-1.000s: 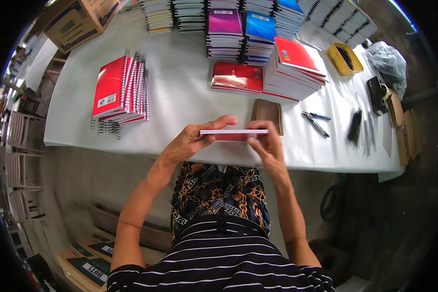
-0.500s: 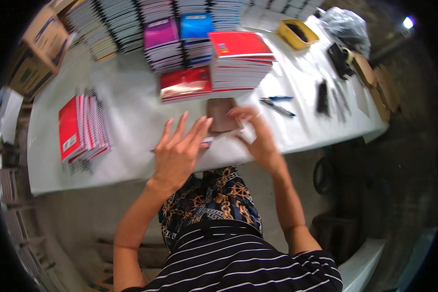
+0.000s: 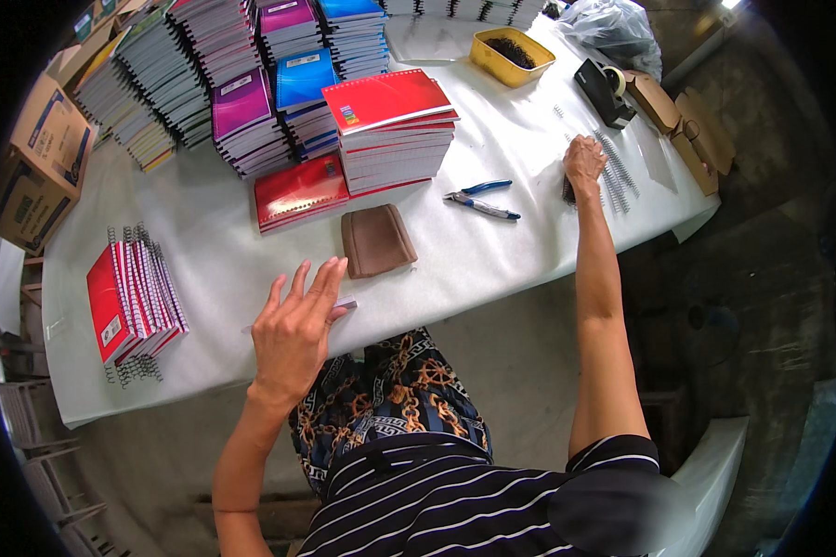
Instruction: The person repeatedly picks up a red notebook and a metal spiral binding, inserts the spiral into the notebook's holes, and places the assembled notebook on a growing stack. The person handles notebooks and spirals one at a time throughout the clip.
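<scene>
My left hand (image 3: pixel 293 325) lies at the table's near edge, fingers stretched out. Under it, a thin pale strip like a ruler (image 3: pixel 346 304) sticks out beside the thumb. A brown cushioned pad (image 3: pixel 378 241) lies just beyond those fingertips. Far to the right, my right hand (image 3: pixel 585 165) is down on a group of loose spiral binding coils (image 3: pixel 615 174), its fingers curled together. What they grip is hidden by the hand. On the left side stands a row of red notebooks (image 3: pixel 137 297) with coil ends poking out of their spines.
Beyond the pad rises a stack of red-covered books (image 3: pixel 390 139), next to a low red pile (image 3: pixel 299 193). Blue-handled pliers (image 3: pixel 483 200) lie between pad and coils. Farther back are a yellow tub (image 3: pixel 511 58), a tape dispenser (image 3: pixel 606 93), purple notebooks (image 3: pixel 241 107) and a cardboard box (image 3: pixel 51 139).
My right hand has moved from beside the brown pad over to the coils on the right. My left hand stays by the near edge. The whole view has shifted.
</scene>
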The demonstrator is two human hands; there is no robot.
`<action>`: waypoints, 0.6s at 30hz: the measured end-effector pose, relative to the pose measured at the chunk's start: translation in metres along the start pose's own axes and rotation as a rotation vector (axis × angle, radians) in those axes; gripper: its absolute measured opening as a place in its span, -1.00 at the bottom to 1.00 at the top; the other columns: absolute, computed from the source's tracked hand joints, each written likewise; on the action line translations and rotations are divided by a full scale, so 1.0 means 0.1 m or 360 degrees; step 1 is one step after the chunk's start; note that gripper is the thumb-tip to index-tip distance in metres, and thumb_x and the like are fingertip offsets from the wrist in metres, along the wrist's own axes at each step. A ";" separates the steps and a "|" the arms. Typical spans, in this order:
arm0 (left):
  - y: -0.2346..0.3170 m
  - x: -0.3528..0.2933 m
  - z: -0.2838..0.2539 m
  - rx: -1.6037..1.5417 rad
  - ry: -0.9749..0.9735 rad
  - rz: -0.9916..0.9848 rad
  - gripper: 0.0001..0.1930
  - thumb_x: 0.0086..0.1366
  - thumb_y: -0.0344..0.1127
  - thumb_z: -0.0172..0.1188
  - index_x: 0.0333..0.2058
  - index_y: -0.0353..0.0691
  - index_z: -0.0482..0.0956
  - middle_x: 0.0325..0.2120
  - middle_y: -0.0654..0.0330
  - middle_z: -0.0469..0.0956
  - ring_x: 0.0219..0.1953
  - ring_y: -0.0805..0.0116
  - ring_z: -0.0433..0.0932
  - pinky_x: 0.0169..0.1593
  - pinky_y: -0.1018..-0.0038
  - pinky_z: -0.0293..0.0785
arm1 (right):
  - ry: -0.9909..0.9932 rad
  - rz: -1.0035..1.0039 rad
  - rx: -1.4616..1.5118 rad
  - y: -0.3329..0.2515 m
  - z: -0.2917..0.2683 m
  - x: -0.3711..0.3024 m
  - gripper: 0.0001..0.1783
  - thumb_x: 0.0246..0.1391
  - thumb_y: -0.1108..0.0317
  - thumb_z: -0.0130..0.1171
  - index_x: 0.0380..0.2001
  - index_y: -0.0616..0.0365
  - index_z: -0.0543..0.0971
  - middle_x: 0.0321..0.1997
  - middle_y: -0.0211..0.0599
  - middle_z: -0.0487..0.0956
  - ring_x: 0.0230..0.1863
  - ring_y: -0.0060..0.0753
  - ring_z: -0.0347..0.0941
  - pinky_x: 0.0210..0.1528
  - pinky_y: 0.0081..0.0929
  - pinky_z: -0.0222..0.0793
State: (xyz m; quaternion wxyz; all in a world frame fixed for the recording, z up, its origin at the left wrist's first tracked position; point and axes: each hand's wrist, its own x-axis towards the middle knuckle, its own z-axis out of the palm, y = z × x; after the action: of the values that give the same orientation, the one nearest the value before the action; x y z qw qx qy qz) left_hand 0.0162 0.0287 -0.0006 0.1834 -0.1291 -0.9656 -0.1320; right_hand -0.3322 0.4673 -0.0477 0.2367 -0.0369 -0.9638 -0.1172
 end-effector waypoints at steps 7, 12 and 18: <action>-0.04 -0.02 0.03 -0.0001 0.0052 -0.0085 -0.38 0.19 -0.14 0.27 0.22 -0.13 0.41 0.11 0.21 0.51 0.10 0.15 0.52 0.16 0.09 0.38 | 0.0109 -0.0369 0.0903 -0.53 -1.23 -0.45 -0.79 0.10 0.59 0.07 -0.22 0.18 0.61 -0.23 -0.05 0.61 -0.20 -0.04 0.59 -0.18 -0.20 0.50; -0.05 0.03 0.01 0.0222 0.0008 -0.0023 -0.41 0.21 -0.05 0.23 0.23 0.08 0.41 0.07 0.27 0.55 0.09 0.12 0.52 0.19 0.02 0.33 | -0.0704 -0.1051 0.2365 -1.65 -2.25 -1.85 -0.70 -0.06 0.61 0.33 -0.20 0.11 0.66 -0.31 -0.34 0.58 -0.33 -0.42 0.51 -0.24 -0.46 0.46; -0.10 0.04 0.05 0.0118 -0.0069 -0.0046 -0.36 0.18 -0.15 0.26 0.27 0.16 0.34 0.09 0.29 0.54 0.09 0.10 0.53 0.18 0.06 0.40 | -0.0890 -0.0963 0.2382 -1.91 -2.19 -2.01 -0.75 -0.09 0.50 0.39 -0.25 0.12 0.67 -0.34 -0.36 0.56 -0.39 -0.42 0.43 -0.31 -0.41 0.39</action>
State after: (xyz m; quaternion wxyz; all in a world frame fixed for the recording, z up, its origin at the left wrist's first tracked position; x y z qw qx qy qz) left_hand 0.0075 0.0217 -0.0057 0.1651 -0.1110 -0.9753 -0.0959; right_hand -0.0808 0.2260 0.0074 -0.0895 0.3606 -0.7788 0.5055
